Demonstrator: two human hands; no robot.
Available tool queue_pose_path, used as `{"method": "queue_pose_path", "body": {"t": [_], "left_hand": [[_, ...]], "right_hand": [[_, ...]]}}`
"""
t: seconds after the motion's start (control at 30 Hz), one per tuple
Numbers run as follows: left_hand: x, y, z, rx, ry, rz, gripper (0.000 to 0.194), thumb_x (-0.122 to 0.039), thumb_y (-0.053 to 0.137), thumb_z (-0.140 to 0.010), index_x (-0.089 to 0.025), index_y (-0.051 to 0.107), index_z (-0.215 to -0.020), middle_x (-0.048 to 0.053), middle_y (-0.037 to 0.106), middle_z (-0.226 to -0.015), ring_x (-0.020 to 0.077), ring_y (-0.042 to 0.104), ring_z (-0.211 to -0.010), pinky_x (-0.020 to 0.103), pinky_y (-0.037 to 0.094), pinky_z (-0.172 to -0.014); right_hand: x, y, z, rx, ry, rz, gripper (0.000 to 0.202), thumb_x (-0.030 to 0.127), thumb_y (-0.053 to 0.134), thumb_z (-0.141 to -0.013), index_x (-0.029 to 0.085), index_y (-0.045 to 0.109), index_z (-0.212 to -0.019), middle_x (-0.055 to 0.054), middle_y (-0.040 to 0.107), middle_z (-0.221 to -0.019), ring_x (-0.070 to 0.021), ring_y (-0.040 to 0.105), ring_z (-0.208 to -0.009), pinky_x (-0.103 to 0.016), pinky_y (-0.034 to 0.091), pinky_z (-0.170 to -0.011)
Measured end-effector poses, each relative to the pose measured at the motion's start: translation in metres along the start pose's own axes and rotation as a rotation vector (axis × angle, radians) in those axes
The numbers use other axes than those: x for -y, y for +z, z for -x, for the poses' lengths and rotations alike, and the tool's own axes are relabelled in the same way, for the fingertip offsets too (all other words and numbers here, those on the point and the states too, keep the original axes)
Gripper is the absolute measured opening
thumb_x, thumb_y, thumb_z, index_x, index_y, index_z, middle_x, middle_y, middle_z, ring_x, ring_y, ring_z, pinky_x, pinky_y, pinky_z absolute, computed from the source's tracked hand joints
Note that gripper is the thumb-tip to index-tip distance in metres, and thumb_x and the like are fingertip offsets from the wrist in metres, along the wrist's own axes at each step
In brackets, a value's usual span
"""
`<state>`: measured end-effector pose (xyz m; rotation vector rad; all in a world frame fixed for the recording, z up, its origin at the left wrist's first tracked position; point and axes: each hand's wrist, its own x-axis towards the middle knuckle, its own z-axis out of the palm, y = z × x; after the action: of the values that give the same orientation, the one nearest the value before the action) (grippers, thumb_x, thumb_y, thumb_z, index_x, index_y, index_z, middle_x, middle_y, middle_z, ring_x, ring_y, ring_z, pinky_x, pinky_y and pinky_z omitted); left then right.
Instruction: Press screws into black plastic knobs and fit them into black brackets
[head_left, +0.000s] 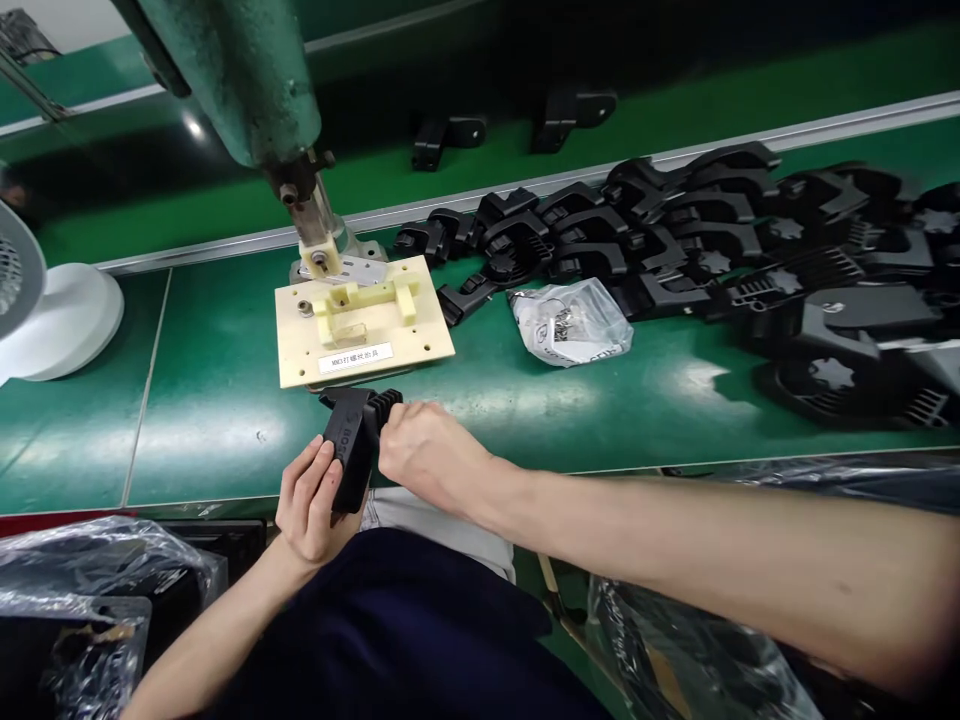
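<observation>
My left hand [315, 500] is closed around a black plastic housing [351, 450] with raised lettering on its face, held tilted over the front edge of the bench. At its right side my right hand [420, 445] is closed in a fist against the ribbed end, the fingers gripping there partly hidden. Just beyond the housing sits a cream fixture plate [300, 340] with pale yellow blocks and a printed label. Over that plate comes down the tip of a green machine head [247, 90].
Many black plastic parts [592, 235] lie piled along the back right. A clear bag [574, 320] of small metal pieces rests before them. Two black brackets [450, 135] are farther back. White discs [82, 315] stand at left. Plastic-wrapped boxes [97, 600] flank me below the bench.
</observation>
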<state>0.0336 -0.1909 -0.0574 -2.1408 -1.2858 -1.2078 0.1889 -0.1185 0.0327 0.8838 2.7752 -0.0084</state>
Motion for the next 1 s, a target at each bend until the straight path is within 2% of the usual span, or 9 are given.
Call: {"method": "queue_pose_path", "body": {"t": [0.1,0.17,0.23,0.33,0.47,0.6,0.77,0.87,1.0], "left_hand": [[0.001,0.002,0.009,-0.085,-0.108,-0.015,0.061,-0.01,0.083,-0.059,-0.014,0.052,-0.112,0.017,0.064,-0.105,0.0309,0.066,-0.096,0.045,0.06,-0.072],[0.005,0.001,0.017,-0.114,-0.14,-0.003,0.06,-0.009,0.082,-0.059,-0.014,0.052,-0.111,0.017,0.063,-0.106,0.0312,0.065,-0.099,0.045,0.059,-0.073],[0.012,-0.002,0.026,-0.105,-0.131,0.008,0.055,-0.009,0.08,-0.062,-0.015,0.053,-0.109,0.016,0.063,-0.107,0.0325,0.063,-0.104,0.046,0.058,-0.075],[0.025,-0.007,0.037,-0.087,-0.091,0.009,0.051,-0.008,0.079,-0.063,-0.016,0.054,-0.106,0.015,0.063,-0.107,0.0329,0.062,-0.107,0.046,0.058,-0.076],[0.037,-0.01,0.04,-0.081,-0.103,0.022,0.039,-0.009,0.071,-0.072,-0.017,0.053,-0.106,0.015,0.061,-0.111,0.0315,0.061,-0.109,0.047,0.058,-0.078],[0.04,-0.009,0.038,-0.083,-0.151,0.051,0.037,-0.011,0.067,-0.076,-0.018,0.051,-0.109,0.015,0.06,-0.111,0.0319,0.062,-0.109,0.048,0.058,-0.077],[0.028,-0.009,0.035,-0.042,-0.124,0.084,0.055,-0.012,0.079,-0.064,-0.018,0.049,-0.11,0.013,0.061,-0.104,0.0319,0.064,-0.103,0.049,0.059,-0.076],[0.025,-0.009,0.033,-0.041,-0.145,0.082,0.056,-0.012,0.08,-0.063,-0.019,0.049,-0.108,0.012,0.06,-0.103,0.0312,0.064,-0.101,0.049,0.06,-0.074],[0.029,-0.01,0.032,-0.039,-0.115,0.099,0.056,-0.009,0.08,-0.061,-0.018,0.049,-0.108,0.012,0.059,-0.104,0.031,0.064,-0.102,0.048,0.06,-0.075]], "right_hand": [[-0.002,-0.015,-0.011,0.072,-0.076,-0.135,0.019,0.0,0.051,-0.074,0.01,0.063,-0.063,-0.013,0.065,-0.066,-0.0203,0.06,-0.064,-0.028,0.037,-0.054],[-0.003,-0.018,-0.016,0.121,-0.043,-0.358,0.014,0.017,0.058,-0.076,0.012,0.064,-0.065,-0.01,0.064,-0.065,-0.0189,0.059,-0.06,-0.027,0.035,-0.051],[0.0,-0.014,-0.019,0.136,0.034,-0.57,0.021,0.031,0.059,-0.077,0.013,0.065,-0.067,-0.007,0.063,-0.063,-0.0169,0.057,-0.057,-0.025,0.032,-0.049],[0.011,0.002,-0.021,0.09,0.116,-0.709,0.023,0.033,0.059,-0.079,0.014,0.062,-0.066,-0.004,0.062,-0.063,-0.0142,0.055,-0.057,-0.023,0.031,-0.049],[0.039,0.023,-0.014,-0.009,0.097,-0.803,0.021,0.03,0.06,-0.079,0.014,0.06,-0.066,-0.003,0.063,-0.065,-0.0129,0.055,-0.058,-0.023,0.034,-0.053],[0.059,0.03,-0.003,-0.111,0.095,-0.73,0.014,0.025,0.055,-0.083,0.014,0.063,-0.079,-0.005,0.066,-0.077,-0.0162,0.059,-0.065,-0.026,0.036,-0.057],[0.034,0.021,-0.002,-0.12,0.238,-0.577,0.015,0.024,0.053,-0.086,0.015,0.064,-0.087,-0.005,0.065,-0.079,-0.0176,0.061,-0.07,-0.028,0.034,-0.058],[0.019,0.018,-0.005,-0.092,0.232,-0.586,0.014,0.025,0.053,-0.087,0.016,0.064,-0.087,-0.004,0.066,-0.078,-0.0165,0.061,-0.07,-0.027,0.034,-0.058],[0.021,0.013,-0.007,-0.051,0.208,-0.487,0.016,0.024,0.052,-0.088,0.015,0.064,-0.09,-0.006,0.067,-0.083,-0.0192,0.063,-0.071,-0.028,0.036,-0.06]]}}
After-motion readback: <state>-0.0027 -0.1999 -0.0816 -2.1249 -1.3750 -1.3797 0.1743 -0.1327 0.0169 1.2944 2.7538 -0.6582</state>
